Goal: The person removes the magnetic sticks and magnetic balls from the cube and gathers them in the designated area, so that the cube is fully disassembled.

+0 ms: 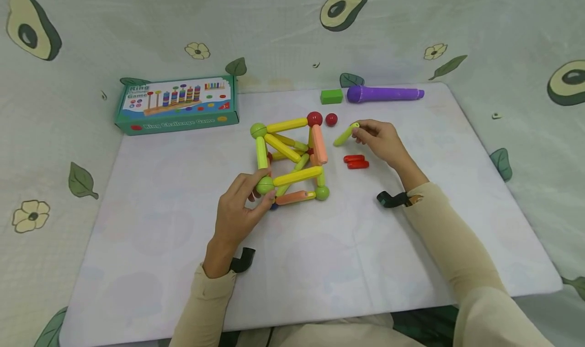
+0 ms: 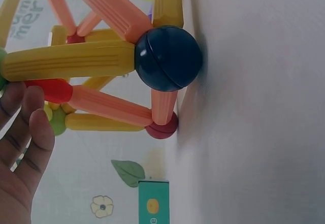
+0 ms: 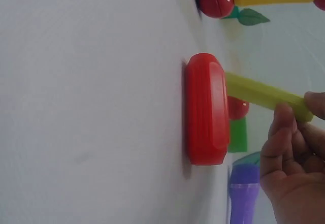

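Note:
A box-shaped frame of yellow, green and salmon sticks joined by coloured balls stands mid-table. At its near left upper corner, my left hand holds the light green ball between thumb and fingers. Below that ball, a dark blue ball touches the table in the left wrist view. Right of the frame, my right hand pinches one end of a light green stick, which slants down to the left. Two short red sticks lie side by side under that hand. Behind the green stick sits a loose red ball.
A green game box lies at the back left of the white table. Along the back edge are a green block and a purple microphone-shaped toy. A patterned cloth hangs behind.

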`<state>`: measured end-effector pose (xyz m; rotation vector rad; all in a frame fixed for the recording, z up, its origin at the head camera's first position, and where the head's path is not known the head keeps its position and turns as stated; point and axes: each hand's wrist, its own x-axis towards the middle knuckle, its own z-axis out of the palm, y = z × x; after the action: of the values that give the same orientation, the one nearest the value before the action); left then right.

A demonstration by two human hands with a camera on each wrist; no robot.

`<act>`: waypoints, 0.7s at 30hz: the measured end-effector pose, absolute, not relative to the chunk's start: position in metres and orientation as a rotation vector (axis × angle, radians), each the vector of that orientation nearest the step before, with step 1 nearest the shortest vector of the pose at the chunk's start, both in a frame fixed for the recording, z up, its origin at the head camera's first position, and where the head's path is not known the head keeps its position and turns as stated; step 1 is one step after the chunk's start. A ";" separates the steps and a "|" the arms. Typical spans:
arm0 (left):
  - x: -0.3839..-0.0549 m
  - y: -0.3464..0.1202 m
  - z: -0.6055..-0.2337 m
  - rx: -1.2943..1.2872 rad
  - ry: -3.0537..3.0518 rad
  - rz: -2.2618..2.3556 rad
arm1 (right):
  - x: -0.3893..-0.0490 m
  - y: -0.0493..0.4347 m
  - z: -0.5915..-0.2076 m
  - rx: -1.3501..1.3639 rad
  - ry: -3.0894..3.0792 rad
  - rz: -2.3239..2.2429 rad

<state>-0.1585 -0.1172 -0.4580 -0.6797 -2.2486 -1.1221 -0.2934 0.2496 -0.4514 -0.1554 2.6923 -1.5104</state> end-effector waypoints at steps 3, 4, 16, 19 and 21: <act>-0.159 -0.117 -0.459 -0.681 -2.247 -1.122 | -0.298 0.248 -0.455 -0.112 2.657 -1.526; -0.159 -0.117 -0.459 -0.680 -2.245 -1.123 | -0.300 0.248 -0.456 -0.105 2.648 -1.517; -0.159 -0.117 -0.458 -0.680 -2.246 -1.120 | -0.323 0.253 -0.459 -0.261 2.861 -1.092; -0.159 -0.117 -0.459 -0.686 -2.246 -1.123 | -0.329 0.255 -0.460 -0.283 2.874 -1.037; -0.159 -0.117 -0.459 -0.694 -2.243 -1.126 | -0.331 0.256 -0.461 -0.296 2.876 -1.008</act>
<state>-0.1591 -0.1174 -0.4591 -0.6937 -2.2429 -1.1260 -0.3313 0.2558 -0.4609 -0.2965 2.8760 -1.0076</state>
